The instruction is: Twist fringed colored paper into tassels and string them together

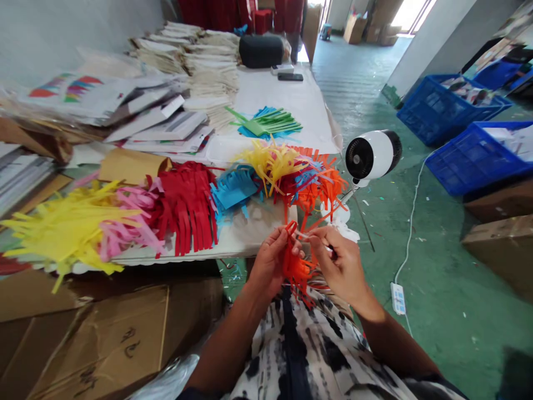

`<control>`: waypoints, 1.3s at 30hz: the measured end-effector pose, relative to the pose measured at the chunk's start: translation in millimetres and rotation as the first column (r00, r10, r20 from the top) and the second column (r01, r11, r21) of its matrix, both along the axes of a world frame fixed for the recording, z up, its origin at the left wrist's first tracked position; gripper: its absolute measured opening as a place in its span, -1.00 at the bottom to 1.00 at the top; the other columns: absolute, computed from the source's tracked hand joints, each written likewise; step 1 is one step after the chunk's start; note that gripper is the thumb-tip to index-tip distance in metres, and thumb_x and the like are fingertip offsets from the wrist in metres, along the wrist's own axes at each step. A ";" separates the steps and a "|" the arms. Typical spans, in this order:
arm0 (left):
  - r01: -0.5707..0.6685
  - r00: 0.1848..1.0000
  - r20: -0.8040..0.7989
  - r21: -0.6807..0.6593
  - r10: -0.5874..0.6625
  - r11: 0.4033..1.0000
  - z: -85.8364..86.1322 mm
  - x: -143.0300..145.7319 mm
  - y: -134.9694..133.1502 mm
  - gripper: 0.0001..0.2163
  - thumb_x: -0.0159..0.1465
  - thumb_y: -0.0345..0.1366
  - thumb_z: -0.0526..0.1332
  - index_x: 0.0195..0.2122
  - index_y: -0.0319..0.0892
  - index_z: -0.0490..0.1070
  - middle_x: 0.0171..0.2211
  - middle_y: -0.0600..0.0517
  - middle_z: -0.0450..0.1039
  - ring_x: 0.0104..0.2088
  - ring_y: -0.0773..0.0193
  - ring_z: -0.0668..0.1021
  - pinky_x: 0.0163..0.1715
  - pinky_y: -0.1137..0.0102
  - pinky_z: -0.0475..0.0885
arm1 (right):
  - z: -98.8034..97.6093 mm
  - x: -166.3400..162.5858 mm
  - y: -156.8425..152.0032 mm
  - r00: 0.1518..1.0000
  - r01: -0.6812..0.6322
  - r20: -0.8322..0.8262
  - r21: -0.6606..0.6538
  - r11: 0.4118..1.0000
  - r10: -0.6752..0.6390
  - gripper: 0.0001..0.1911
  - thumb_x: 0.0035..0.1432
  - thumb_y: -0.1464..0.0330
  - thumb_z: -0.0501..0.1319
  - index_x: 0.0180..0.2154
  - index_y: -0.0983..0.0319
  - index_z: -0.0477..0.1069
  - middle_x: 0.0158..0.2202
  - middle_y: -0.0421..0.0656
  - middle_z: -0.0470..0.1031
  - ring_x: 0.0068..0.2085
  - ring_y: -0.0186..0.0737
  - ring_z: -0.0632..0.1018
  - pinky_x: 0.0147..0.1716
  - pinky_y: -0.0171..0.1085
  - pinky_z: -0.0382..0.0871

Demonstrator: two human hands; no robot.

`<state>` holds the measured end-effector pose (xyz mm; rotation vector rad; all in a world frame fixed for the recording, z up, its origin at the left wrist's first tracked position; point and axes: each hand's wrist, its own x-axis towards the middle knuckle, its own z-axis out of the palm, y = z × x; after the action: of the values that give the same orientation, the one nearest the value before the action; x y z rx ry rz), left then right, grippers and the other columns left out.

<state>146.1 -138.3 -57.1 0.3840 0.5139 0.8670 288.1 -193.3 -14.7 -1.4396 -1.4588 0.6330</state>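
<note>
The left hand (270,261) is curled shut around a bunch of orange fringed paper strips (296,269), thumb uppermost and pressed to the looped top of the bunch; the right hand (342,265) sits just beside it, its fingers pinched narrow on the same bunch from the other side; a thin pale stick (306,236) shows between the two thumbs, though what exactly grips it cannot be told. The bunch hangs between the hands, above a lap in black-and-white patterned cloth (308,350), just off the near edge of the white table (250,230).

On the table lie loose heaps of fringed paper in a row: a yellow heap (70,228) at the far left; a pink heap (125,225) beside it; a red heap (189,205) hanging over the edge; a blue heap (233,189); a smaller yellow tuft (270,161); an orange heap (322,186) nearest the hands. Farther back rest green and blue cut strips (266,122); behind them, stacks of cream paper (212,72) and a black phone (290,76).

A white round fan (370,155) stands just beside the table's corner; a white power strip (398,297) lies on the green floor (437,250); two blue plastic crates (474,155) stand well apart to the right; a brown cardboard box (104,333) sits below the table at the left.
</note>
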 end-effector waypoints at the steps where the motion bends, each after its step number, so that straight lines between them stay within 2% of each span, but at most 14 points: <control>1: 0.004 1.000 -0.005 -0.001 -0.004 1.000 -0.1 0.6 0.4 -0.73 0.26 -0.14 0.48 -0.21 -0.18 0.48 -0.40 0.12 0.41 -0.44 0.45 0.46 -0.30 0.49 0.50 | -0.1 -0.4 -1.4 0.999 -0.019 0.028 0.031 0.999 0.018 -0.77 0.50 0.27 0.13 -0.20 0.15 0.52 -0.40 -0.22 0.56 -0.38 -0.29 0.56 -0.35 -0.30 0.37; 3: 0.021 1.000 -0.021 0.005 -0.021 1.000 -0.7 1.3 0.2 -0.73 0.27 -0.13 0.47 -0.23 -0.17 0.47 -0.44 0.13 0.39 -0.44 0.43 0.47 -0.31 0.50 0.49 | -1.9 -1.2 -2.6 0.998 -0.049 0.052 0.054 0.997 0.046 -0.75 0.51 0.30 0.12 -0.21 0.15 0.52 -0.30 -0.17 0.62 -0.28 -0.25 0.61 -0.25 -0.27 0.42; 5: 0.025 0.999 -0.024 0.011 -0.025 1.000 -1.6 1.6 -0.7 -0.73 0.28 -0.12 0.46 -0.22 -0.15 0.45 -0.45 0.14 0.39 -0.45 0.43 0.46 -0.32 0.50 0.47 | -5.0 -1.9 -2.0 0.999 -0.027 0.041 0.041 0.999 0.026 -0.74 0.51 0.30 0.12 -0.23 0.16 0.52 -0.30 -0.17 0.63 -0.27 -0.25 0.62 -0.22 -0.26 0.43; 10: -0.003 0.999 -0.042 0.050 0.005 0.999 -5.6 1.5 -4.1 -0.71 0.25 -0.12 0.48 -0.24 -0.16 0.44 -0.40 0.12 0.43 -0.46 0.45 0.44 -0.33 0.49 0.46 | -11.5 -3.6 1.2 0.998 0.061 -0.016 -0.004 0.998 -0.061 -0.73 0.52 0.25 0.12 -0.24 0.15 0.50 -0.40 -0.25 0.58 -0.43 -0.33 0.51 -0.39 -0.31 0.33; 14: -0.016 0.994 -0.104 0.139 0.031 0.990 -10.3 1.3 -7.4 -0.74 0.27 -0.16 0.48 -0.21 -0.14 0.45 -0.40 0.12 0.47 -0.44 0.43 0.49 -0.34 0.50 0.45 | -13.4 -5.4 1.6 0.998 0.063 0.028 -0.013 0.998 -0.063 -0.70 0.53 0.25 0.12 -0.27 0.16 0.48 -0.41 -0.26 0.55 -0.41 -0.34 0.49 -0.36 -0.30 0.30; 19: -0.066 0.962 -0.236 0.290 0.138 0.955 -7.8 2.1 -9.6 -0.68 0.22 -0.23 0.52 -0.03 -0.06 0.56 -0.31 0.12 0.52 -0.40 0.43 0.53 -0.32 0.52 0.47 | -17.0 -4.3 -1.2 0.984 0.066 0.165 -0.003 0.998 -0.064 -0.70 0.55 0.25 0.06 -0.25 0.16 0.45 -0.39 -0.23 0.53 -0.39 -0.30 0.49 -0.35 -0.28 0.29; 23: -0.053 0.894 -0.385 0.413 0.228 0.909 -3.0 2.7 -12.1 -0.78 0.24 -0.16 0.49 -0.14 -0.10 0.67 -0.25 0.03 0.62 -0.37 0.37 0.54 -0.30 0.47 0.51 | -21.3 -2.2 -3.8 0.972 0.055 0.229 0.013 0.998 -0.057 -0.67 0.56 0.27 -0.01 -0.25 0.16 0.42 -0.37 -0.19 0.52 -0.34 -0.26 0.51 -0.31 -0.26 0.29; 27: -0.054 0.865 -0.414 0.486 0.284 0.872 -4.3 2.3 -16.1 -0.84 0.29 -0.15 0.46 -0.19 -0.09 0.70 -0.27 0.02 0.67 -0.42 0.37 0.56 -0.38 0.47 0.49 | -22.2 -1.4 -6.9 0.977 0.024 0.214 0.003 1.000 -0.024 -0.66 0.56 0.28 -0.01 -0.25 0.15 0.44 -0.35 -0.17 0.53 -0.31 -0.23 0.54 -0.26 -0.25 0.33; 30: -0.074 0.808 -0.463 0.533 0.363 0.843 -7.8 2.1 -20.1 -0.83 0.32 -0.14 0.43 -0.21 -0.10 0.71 -0.39 0.04 0.65 -0.47 0.37 0.55 -0.44 0.49 0.45 | -22.0 -1.6 -10.8 0.989 0.000 0.150 -0.022 1.000 0.003 -0.69 0.54 0.24 0.05 -0.23 0.14 0.49 -0.32 -0.17 0.56 -0.30 -0.22 0.56 -0.24 -0.25 0.36; 34: -0.091 0.671 -0.505 0.671 0.543 0.736 -12.5 2.5 -28.1 -0.86 0.36 -0.18 0.39 -0.19 -0.10 0.71 -0.34 0.06 0.68 -0.40 0.34 0.61 -0.36 0.49 0.49 | -26.2 -3.0 -15.7 0.996 0.008 -0.087 -0.135 0.991 -0.020 -0.73 0.49 0.14 0.15 -0.12 0.14 0.53 -0.29 -0.18 0.58 -0.33 -0.25 0.53 -0.34 -0.29 0.37; 36: -0.055 0.635 -0.507 0.723 0.583 0.689 -14.0 2.1 -31.4 -0.88 0.38 -0.22 0.37 -0.19 -0.10 0.70 -0.34 0.07 0.69 -0.42 0.36 0.61 -0.37 0.50 0.49 | -29.6 -3.0 -16.8 0.969 -0.043 -0.247 -0.212 0.976 -0.010 -0.70 0.46 0.10 0.19 -0.17 0.16 0.53 -0.34 -0.21 0.54 -0.38 -0.29 0.48 -0.39 -0.32 0.34; 39: 0.030 0.623 -0.501 0.783 0.601 0.621 -15.1 -0.3 -32.4 -0.90 0.39 -0.28 0.35 -0.16 -0.08 0.69 -0.31 0.07 0.71 -0.41 0.36 0.64 -0.35 0.51 0.50 | -33.8 -0.6 -17.5 0.890 -0.166 -0.455 -0.261 0.951 0.030 -0.64 0.43 0.05 0.21 -0.24 0.19 0.51 -0.39 -0.23 0.48 -0.41 -0.33 0.43 -0.41 -0.35 0.32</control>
<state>145.8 -170.7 -72.2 1.5063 1.0046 1.2609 287.5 -210.7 -48.5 -1.3259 -1.1053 1.2041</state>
